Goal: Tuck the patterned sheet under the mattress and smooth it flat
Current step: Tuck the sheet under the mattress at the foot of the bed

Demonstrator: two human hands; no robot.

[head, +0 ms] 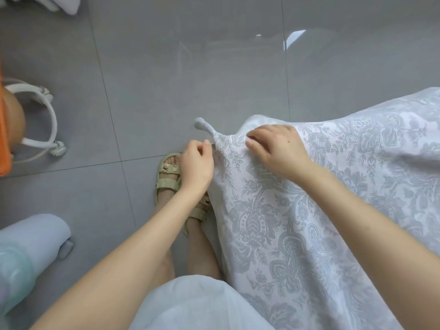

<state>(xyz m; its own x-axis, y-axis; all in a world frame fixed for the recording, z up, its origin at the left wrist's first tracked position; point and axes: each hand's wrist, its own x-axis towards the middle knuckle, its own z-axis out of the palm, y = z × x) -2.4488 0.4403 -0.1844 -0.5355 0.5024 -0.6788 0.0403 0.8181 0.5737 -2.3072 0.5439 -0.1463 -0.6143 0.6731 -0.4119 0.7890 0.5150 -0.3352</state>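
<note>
Two hands met at the near corner of the bed, where the patterned sheet (297, 222) draped over the mattress, itself hidden beneath the cloth. The left hand (197, 163) hung just off the corner above the floor (166, 79), fingers curled and apparently pinching the sheet's hanging edge. The right hand (277, 150) lay palm down on top of the corner, fingers bent against the fabric; whether they gripped a fold could not be told. A twisted tail (202, 125) of cloth stuck out beyond both hands, pointing away from the bed. The sheet spread rightward from the hands, so the left hand was judged nearer the loose edge to be tucked under.
</note>
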